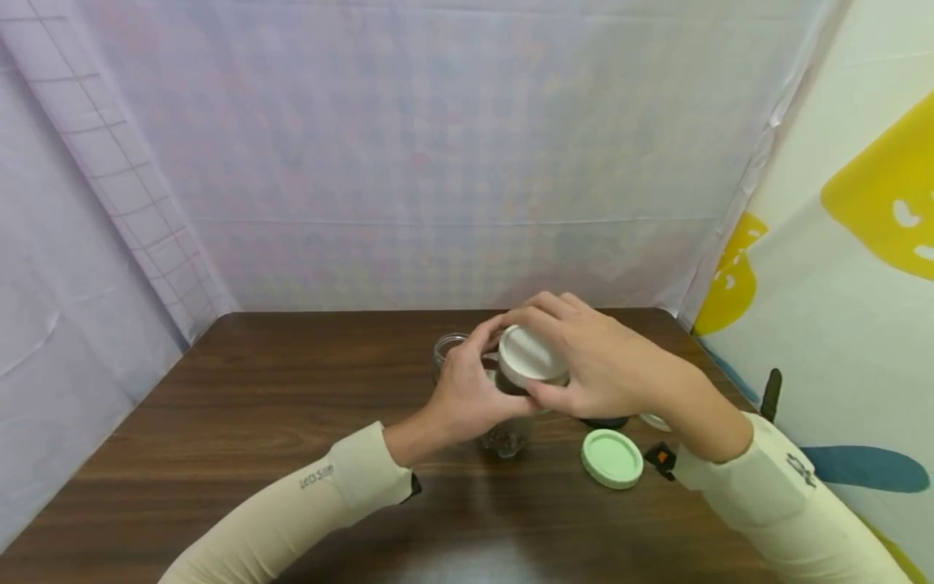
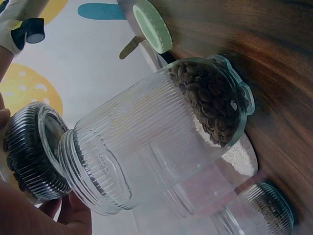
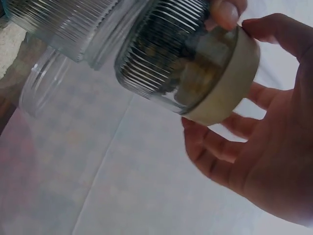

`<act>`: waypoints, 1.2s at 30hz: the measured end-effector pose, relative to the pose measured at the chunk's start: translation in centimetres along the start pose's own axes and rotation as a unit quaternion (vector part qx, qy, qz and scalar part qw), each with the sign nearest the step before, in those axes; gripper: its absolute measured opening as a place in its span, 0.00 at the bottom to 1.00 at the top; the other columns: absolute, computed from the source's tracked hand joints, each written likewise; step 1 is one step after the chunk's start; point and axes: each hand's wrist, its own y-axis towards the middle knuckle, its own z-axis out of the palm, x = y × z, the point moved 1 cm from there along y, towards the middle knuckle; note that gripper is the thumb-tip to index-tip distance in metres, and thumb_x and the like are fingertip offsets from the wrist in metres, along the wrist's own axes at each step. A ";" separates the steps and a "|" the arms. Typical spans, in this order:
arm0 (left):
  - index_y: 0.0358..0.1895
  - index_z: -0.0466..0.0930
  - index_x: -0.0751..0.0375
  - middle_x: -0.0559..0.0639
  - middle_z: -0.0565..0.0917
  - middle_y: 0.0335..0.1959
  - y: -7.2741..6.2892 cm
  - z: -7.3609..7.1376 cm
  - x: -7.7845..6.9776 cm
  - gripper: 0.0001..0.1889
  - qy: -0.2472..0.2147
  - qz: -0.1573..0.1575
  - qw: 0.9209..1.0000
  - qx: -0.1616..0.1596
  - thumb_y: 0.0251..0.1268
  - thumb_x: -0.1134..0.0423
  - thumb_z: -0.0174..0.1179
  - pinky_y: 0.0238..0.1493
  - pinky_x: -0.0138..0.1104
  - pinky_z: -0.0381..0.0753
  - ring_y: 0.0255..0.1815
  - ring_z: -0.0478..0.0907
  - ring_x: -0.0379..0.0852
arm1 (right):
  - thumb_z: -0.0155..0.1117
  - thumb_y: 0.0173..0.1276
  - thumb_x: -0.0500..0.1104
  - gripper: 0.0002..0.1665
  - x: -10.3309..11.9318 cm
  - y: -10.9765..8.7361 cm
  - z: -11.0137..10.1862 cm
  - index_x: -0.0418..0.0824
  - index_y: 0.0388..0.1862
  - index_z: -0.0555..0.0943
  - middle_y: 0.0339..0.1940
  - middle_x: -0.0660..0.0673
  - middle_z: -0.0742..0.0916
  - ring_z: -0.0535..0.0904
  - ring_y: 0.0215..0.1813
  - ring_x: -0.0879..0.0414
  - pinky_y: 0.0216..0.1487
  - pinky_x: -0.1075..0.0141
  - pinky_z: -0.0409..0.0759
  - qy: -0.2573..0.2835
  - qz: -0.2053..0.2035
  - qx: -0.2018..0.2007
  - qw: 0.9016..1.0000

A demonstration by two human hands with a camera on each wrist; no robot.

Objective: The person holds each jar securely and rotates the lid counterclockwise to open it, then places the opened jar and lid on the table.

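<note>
A small ribbed glass jar (image 2: 36,152) with dark contents is held up between both hands. My left hand (image 1: 467,385) grips its glass body with thumb and fingers. The right hand (image 1: 606,357) holds the rim of its off-white lid (image 1: 531,357), which appears to be on the jar. Just below, a taller ribbed glass jar (image 2: 142,132) stands uncovered on the table, dark beans (image 2: 208,100) lying in its bottom. The small jar's base is close to that jar's mouth; whether they touch I cannot tell.
A pale green lid (image 1: 613,459) lies on the brown table (image 1: 306,422), right of the tall jar. Behind are a jar holding white powder (image 2: 242,154) and another with dark grains (image 2: 269,210). A dark round object (image 1: 607,422) is partly hidden by the right hand.
</note>
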 end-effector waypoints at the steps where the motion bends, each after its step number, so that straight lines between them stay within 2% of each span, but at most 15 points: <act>1: 0.76 0.61 0.56 0.49 0.81 0.62 0.0 0.0 0.0 0.50 0.000 0.000 1.000 0.000 0.48 0.57 0.80 0.53 0.35 0.83 0.59 0.80 0.41 | 0.67 0.64 0.60 0.39 0.1 0.0 -0.1 0.54 0.72 0.69 0.64 0.52 0.76 0.74 0.55 0.55 0.42 0.60 0.79 -0.005 0.005 -0.004 1.000; 3: 0.77 0.60 0.56 0.49 0.81 0.62 -0.1 0.0 -0.1 0.52 0.003 -0.004 1.000 0.000 0.47 0.55 0.80 0.54 0.37 0.83 0.59 0.80 0.41 | 0.65 0.66 0.63 0.39 0.2 0.0 -0.2 0.52 0.72 0.70 0.65 0.50 0.77 0.74 0.57 0.53 0.45 0.57 0.80 -0.027 0.023 -0.021 0.999; 5: 0.77 0.59 0.56 0.48 0.81 0.62 -0.1 0.0 -0.2 0.54 0.008 -0.009 1.000 0.001 0.46 0.53 0.81 0.55 0.38 0.83 0.59 0.80 0.41 | 0.61 0.67 0.68 0.40 0.5 0.0 -0.2 0.49 0.71 0.71 0.63 0.46 0.78 0.75 0.56 0.49 0.46 0.54 0.81 -0.069 0.059 -0.051 0.995; 8: 0.77 0.59 0.52 0.46 0.80 0.62 -0.2 0.1 -0.3 0.55 0.021 -0.024 0.999 0.004 0.45 0.50 0.81 0.56 0.39 0.82 0.58 0.80 0.41 | 0.51 0.68 0.76 0.44 1.3 0.2 0.0 0.45 0.67 0.73 0.57 0.42 0.78 0.77 0.50 0.45 0.41 0.50 0.81 -0.122 0.142 -0.082 0.979; 11: 0.77 0.60 0.51 0.45 0.82 0.59 -0.3 0.2 -0.3 0.54 0.031 -0.030 0.999 -0.001 0.44 0.49 0.81 0.56 0.40 0.82 0.57 0.81 0.42 | 0.42 0.66 0.82 0.51 2.3 0.6 0.3 0.41 0.63 0.73 0.52 0.39 0.77 0.78 0.38 0.45 0.30 0.52 0.80 -0.142 0.214 -0.065 0.964; 14: 0.77 0.60 0.52 0.47 0.84 0.56 -0.4 0.2 -0.3 0.54 0.030 -0.024 0.999 -0.002 0.45 0.51 0.81 0.54 0.38 0.83 0.55 0.82 0.42 | 0.37 0.63 0.86 0.57 2.9 1.1 0.6 0.39 0.61 0.74 0.49 0.39 0.77 0.77 0.29 0.48 0.24 0.55 0.78 -0.148 0.242 -0.026 0.959; 17: 0.77 0.60 0.55 0.52 0.84 0.59 -0.4 0.2 -0.2 0.53 0.020 -0.010 1.000 -0.001 0.46 0.54 0.80 0.53 0.37 0.84 0.57 0.82 0.42 | 0.42 0.62 0.86 0.54 3.2 1.4 0.9 0.40 0.57 0.76 0.44 0.40 0.79 0.75 0.24 0.49 0.22 0.56 0.76 -0.159 0.235 -0.011 0.959; 20: 0.77 0.60 0.57 0.56 0.81 0.63 -0.4 0.2 -0.1 0.52 0.015 -0.001 1.000 -0.002 0.47 0.57 0.80 0.53 0.36 0.84 0.59 0.82 0.45 | 0.50 0.62 0.82 0.48 3.2 1.4 1.3 0.41 0.50 0.78 0.38 0.42 0.79 0.74 0.21 0.50 0.19 0.57 0.75 -0.173 0.219 -0.019 0.960; 24: 0.76 0.61 0.58 0.55 0.81 0.64 -0.4 0.2 -0.1 0.52 0.018 -0.004 1.000 -0.007 0.45 0.57 0.81 0.53 0.34 0.84 0.59 0.82 0.44 | 0.57 0.63 0.78 0.41 3.1 1.3 1.4 0.41 0.45 0.79 0.34 0.44 0.78 0.72 0.20 0.50 0.18 0.56 0.75 -0.184 0.197 -0.035 0.962; 30: 0.76 0.60 0.57 0.52 0.81 0.64 -0.4 0.2 -0.3 0.52 0.009 -0.003 1.000 -0.003 0.47 0.58 0.80 0.54 0.35 0.84 0.60 0.82 0.43 | 0.59 0.64 0.74 0.36 3.0 1.1 1.1 0.44 0.50 0.80 0.40 0.44 0.80 0.77 0.29 0.51 0.24 0.53 0.80 -0.175 0.158 -0.038 0.971; 36: 0.77 0.60 0.55 0.49 0.82 0.63 -0.5 0.1 -0.3 0.50 -0.013 -0.010 1.000 0.006 0.48 0.59 0.79 0.52 0.33 0.84 0.57 0.82 0.42 | 0.59 0.66 0.69 0.33 2.4 0.7 0.5 0.47 0.57 0.80 0.48 0.47 0.80 0.77 0.39 0.51 0.28 0.56 0.82 -0.145 0.095 -0.026 0.985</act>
